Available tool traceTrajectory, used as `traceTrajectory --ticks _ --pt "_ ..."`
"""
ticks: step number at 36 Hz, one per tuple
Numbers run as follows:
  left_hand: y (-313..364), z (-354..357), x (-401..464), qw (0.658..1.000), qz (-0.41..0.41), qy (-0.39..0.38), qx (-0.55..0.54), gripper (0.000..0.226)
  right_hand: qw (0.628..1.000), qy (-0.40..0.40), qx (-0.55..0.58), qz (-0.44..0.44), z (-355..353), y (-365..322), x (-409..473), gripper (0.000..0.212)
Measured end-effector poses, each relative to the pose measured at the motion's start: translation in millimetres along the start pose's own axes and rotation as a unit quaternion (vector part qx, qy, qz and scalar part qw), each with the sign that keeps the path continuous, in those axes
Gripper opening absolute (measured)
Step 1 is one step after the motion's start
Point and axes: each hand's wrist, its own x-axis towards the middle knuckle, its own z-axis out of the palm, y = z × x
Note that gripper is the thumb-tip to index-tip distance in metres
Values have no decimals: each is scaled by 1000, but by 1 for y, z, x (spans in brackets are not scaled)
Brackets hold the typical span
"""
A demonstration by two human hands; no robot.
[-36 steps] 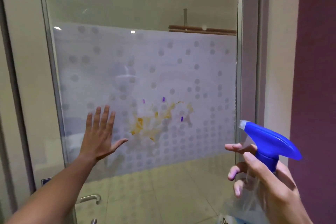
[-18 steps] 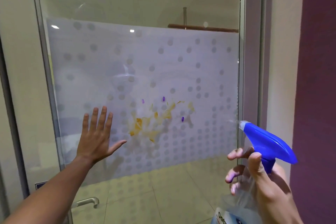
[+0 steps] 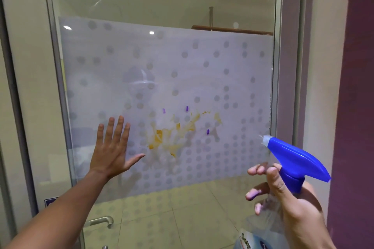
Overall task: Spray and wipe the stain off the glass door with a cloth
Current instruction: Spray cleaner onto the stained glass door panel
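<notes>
Nearest, at lower right: right hand (image 3: 291, 206) wrapped round the neck of a clear spray bottle (image 3: 263, 234), fingers curled at the trigger, blue spray head (image 3: 297, 157) aimed left and away at the glass. Bottle body cut off by the frame's lower edge, label only partly legible.

Further off, left of centre: left hand (image 3: 110, 147) pressed flat on the glass door (image 3: 162, 62), fingers straight and spread, thumb pointing right toward the mess. Held nothing.

On the frosted, dotted band of the door, just right of that hand: yellow-orange stain (image 3: 174, 137), smeared and streaky, with a few small purple marks (image 3: 207, 132) around it. Stain plainly unwiped.

Judged early in the task: spraying step in hand, wiping not begun. Hard to say whether any mist had reached the glass; a faint haze at the nozzle, nothing sure.

No cloth anywhere in view. Metal door handle (image 3: 101, 221) low on the left, partly cut off. Beyond the clear glass, tiled floor and a wooden rail, both dim through reflections.
</notes>
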Motion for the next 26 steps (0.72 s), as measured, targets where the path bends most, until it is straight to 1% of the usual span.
traceTrajectory --ticks 3,7,12,13,16,18,23,26 --pt "0 0 0 1000 -1 0 1 112 1000 12 -14 -15 8 -1 -1 56" --pt "0 -1 0 1000 -1 -4 0 112 999 46 -5 -8 11 1 0 59" --pt "1 -1 0 1000 -3 -4 -3 112 997 69 -17 1 7 1 -1 62" --pt "1 -1 0 1000 -3 -3 -4 112 997 81 -17 3 5 1 -1 59" --pt "1 -2 0 1000 -2 2 -6 112 994 108 -18 13 -4 5 -1 40" --pt "1 -1 0 1000 -1 1 -9 112 992 123 -27 21 -10 7 -1 32" --pt "1 1 -1 1000 -2 0 -15 112 983 160 -77 39 -21 11 -5 24" --pt "1 0 -1 1000 0 5 -19 112 973 197 -106 62 -26 12 -9 28"
